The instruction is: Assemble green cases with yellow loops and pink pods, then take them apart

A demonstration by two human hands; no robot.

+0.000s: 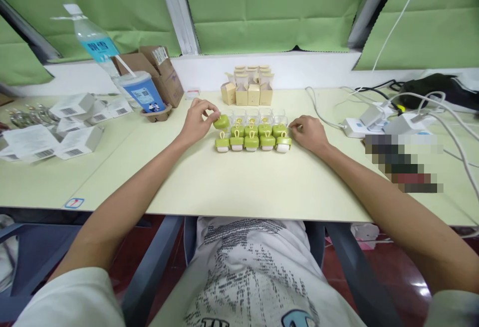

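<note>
Five front-row jars (251, 141); left hand (201, 118) pinching one cap (222, 122); right hand (310, 131): grip unclear.

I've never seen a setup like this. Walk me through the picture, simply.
There is no robot here: one person works with two bare hands. The single picture comes from a camera worn on that person's head, looking forward and down.

On the pale yellow-green tabletop stand glossy green-topped pieces with pale loops, in a front row of five. Behind them are more green tops, clear plastic containers and cream cardboard boxes. A blue drink cup with a straw is at left, a white power strip at right.

The left hand appears to hold a rounded green top by its edge. The right hand is beside the rows' right end; I see nothing held there.
</note>
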